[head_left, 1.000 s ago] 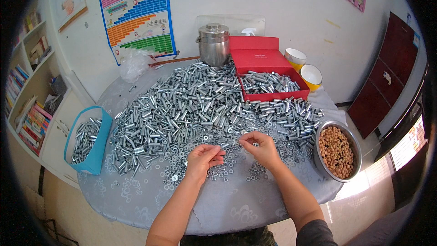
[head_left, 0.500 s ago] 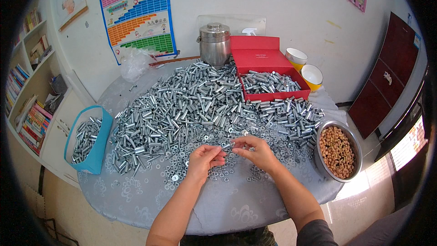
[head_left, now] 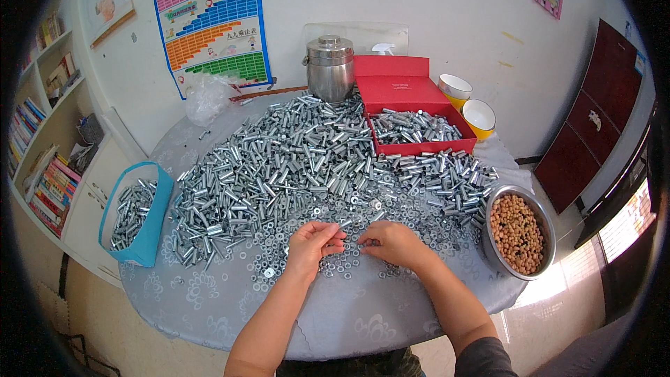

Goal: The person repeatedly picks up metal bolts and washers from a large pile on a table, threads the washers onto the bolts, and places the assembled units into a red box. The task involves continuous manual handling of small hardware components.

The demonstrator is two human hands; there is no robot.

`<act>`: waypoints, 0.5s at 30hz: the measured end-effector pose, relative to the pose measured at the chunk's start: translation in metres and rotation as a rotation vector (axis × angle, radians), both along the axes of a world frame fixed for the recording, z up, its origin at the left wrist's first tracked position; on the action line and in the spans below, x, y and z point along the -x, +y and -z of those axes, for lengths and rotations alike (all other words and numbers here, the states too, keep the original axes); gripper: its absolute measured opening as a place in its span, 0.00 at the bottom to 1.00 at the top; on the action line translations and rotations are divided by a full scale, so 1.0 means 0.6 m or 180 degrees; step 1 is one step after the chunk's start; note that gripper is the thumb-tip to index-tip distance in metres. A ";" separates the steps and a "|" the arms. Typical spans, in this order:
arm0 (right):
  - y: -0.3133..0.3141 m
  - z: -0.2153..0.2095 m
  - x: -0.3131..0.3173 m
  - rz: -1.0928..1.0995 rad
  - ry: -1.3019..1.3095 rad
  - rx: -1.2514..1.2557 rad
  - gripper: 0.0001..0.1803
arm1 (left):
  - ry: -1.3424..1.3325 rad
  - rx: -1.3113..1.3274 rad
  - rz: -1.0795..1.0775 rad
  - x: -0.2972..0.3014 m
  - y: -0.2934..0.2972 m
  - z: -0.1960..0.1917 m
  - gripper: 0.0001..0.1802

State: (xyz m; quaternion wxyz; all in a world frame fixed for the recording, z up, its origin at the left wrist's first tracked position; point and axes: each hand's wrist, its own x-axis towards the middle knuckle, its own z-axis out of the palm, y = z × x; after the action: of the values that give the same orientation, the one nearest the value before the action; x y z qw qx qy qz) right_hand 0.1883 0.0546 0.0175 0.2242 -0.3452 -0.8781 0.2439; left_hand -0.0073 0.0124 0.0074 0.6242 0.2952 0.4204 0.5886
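Silver-grey metal is covering nearly the whole round worktop (head_left: 363, 321) with its pale patterned cloth: a big heap of shiny zinc-plated sleeves and bolts (head_left: 300, 160) is lying across the far half, and a scatter of small flat washers and nuts (head_left: 279, 255) is thinning out along its near edge. Both hands are working right there among the small parts. The left hand (head_left: 313, 246) is curling its fingers inward, pinching something too small to make out. The right hand (head_left: 392, 243) is lying just beside it, fingertips pointing toward the left one, narrowly closed over the washers; whether it is holding one, I cannot tell. Off to the left, a blue fabric basket (head_left: 150, 237) is hanging at the worktop's edge with more metal parts inside. On the right, a steel bowl of brown nuts (head_left: 518, 232) is sitting near the rim, and a red cardboard box (head_left: 412, 108) of sleeves is standing open behind.
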 end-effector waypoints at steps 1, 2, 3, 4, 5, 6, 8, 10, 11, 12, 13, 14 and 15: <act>-0.001 -0.005 0.001 0.0111 0.0045 0.0153 0.11 | 0.0008 -0.0002 0.0007 0.000 0.000 0.001 0.06; -0.002 -0.011 0.001 0.0225 0.0086 0.0307 0.11 | 0.0014 -0.0002 0.0015 0.001 0.000 0.002 0.06; -0.001 -0.016 0.002 0.0394 0.0333 0.0472 0.10 | 0.0019 -0.0002 0.0023 0.001 0.000 0.003 0.06; 0.001 -0.021 0.002 0.0562 0.0579 0.0637 0.10 | 0.0034 0.0016 0.0027 0.001 0.000 0.003 0.06; 0.002 -0.024 0.001 0.0738 0.0825 0.0797 0.10 | 0.0045 0.0030 0.0039 0.000 0.000 0.001 0.06; 0.003 -0.025 0.000 0.0743 0.1005 0.0791 0.10 | 0.0057 0.0044 0.0050 0.000 0.000 0.000 0.06; 0.004 -0.026 0.000 0.0740 0.1366 0.0780 0.11 | 0.0088 0.0067 0.0082 -0.002 0.001 0.002 0.06; 0.005 -0.021 0.002 0.0562 0.1478 0.0738 0.11 | 0.0110 0.0075 0.0107 -0.001 0.000 0.003 0.06; 0.005 -0.020 0.004 0.0468 0.1531 0.0720 0.12 | 0.0111 0.0074 0.0116 0.001 0.000 0.003 0.06; 0.004 -0.021 0.006 0.0441 0.1512 0.0729 0.11 | 0.0113 0.0073 0.0123 0.002 -0.001 0.004 0.07; 0.002 -0.024 0.008 0.0412 0.1494 0.0738 0.11 | 0.0112 0.0062 0.0121 0.004 -0.002 0.004 0.07; 0.002 -0.025 0.007 0.0400 0.1475 0.0742 0.11 | 0.0109 0.0049 0.0136 0.003 0.000 0.006 0.07; 0.002 -0.024 0.006 0.0382 0.1433 0.0679 0.10 | 0.0107 0.0037 0.0151 0.002 0.001 0.007 0.07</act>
State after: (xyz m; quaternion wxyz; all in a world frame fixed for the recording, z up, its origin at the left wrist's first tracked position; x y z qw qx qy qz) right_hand 0.1850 0.0557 0.0317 0.3904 -0.3553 -0.7534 0.3922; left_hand -0.0087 0.0130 0.0033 0.6326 0.3114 0.4271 0.5661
